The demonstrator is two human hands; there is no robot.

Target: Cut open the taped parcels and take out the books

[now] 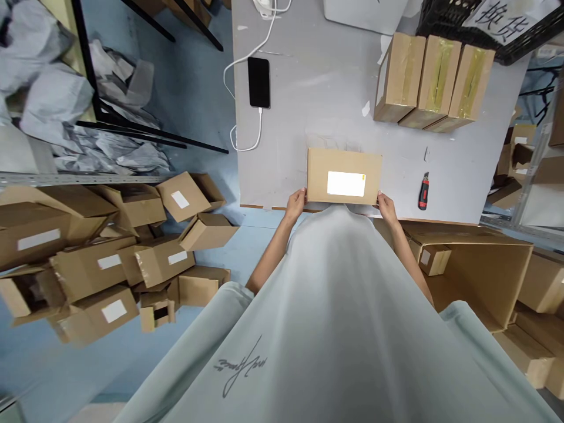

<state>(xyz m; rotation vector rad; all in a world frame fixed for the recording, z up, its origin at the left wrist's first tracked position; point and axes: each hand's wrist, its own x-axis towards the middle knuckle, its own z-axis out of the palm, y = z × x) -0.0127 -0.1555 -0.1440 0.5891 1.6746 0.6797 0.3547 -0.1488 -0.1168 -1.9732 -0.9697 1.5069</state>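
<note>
A brown cardboard box (pixel 319 176) with a white label (pixel 346 184) on its upper face is at the table's front edge, close to my body. My left hand (pixel 296 204) grips its left end near the lower corner, thumb and fingers closed on it. On the opposite end my right hand (pixel 386 207) holds the lower right corner the same way. The box's underside is hidden, so I cannot tell whether it rests on the table. Right of the box lies a red and black utility knife (pixel 423 191).
Three taped cardboard boxes (pixel 434 79) stand at the back right beside a black crate (pixel 506 35). A black phone (pixel 259 82) on a white cable lies on the left of the grey table (pixel 326 76). Several opened boxes (pixel 163 258) cover the floor at left; a large open carton (pixel 480 276) sits at right.
</note>
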